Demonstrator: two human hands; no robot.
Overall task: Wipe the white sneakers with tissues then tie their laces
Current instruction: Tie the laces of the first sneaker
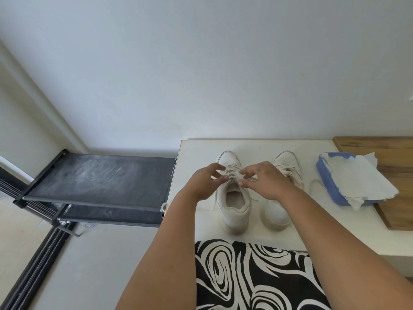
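Two white sneakers are stood side by side on the white counter (312, 231), toes pointed away from the person and heels toward the body, so the long axis of each runs straight out from the viewer. The left sneaker (233, 198) is the one being worked on. Its laces (232, 173) lie over the tongue, directly between the two hands and just beyond the open collar.

The left hand (206, 182) is brought in from the left side of that shoe, its fingers curled and its fingertips closed on a lace strand at the near end of the lacing. The right hand (264, 181) is reached across from the right, passing over the heel part of the right sneaker (287, 166), and its thumb and fingers are likewise pinched on the laces. Both hands are set at about the same distance from the knot point, so neither is clearly nearer. Exactly how the strands are crossed under the fingers cannot be told.

The stage in hand is judged to be the tying of the first shoe. The right sneaker's lacing looks loose, with a strand trailed on the counter (312, 184) toward the blue tissue pack (330, 182), which is lain well to the right with a crumpled tissue (362, 182) spread on top. The next pull is expected to be made outward, across the shoe's long axis.
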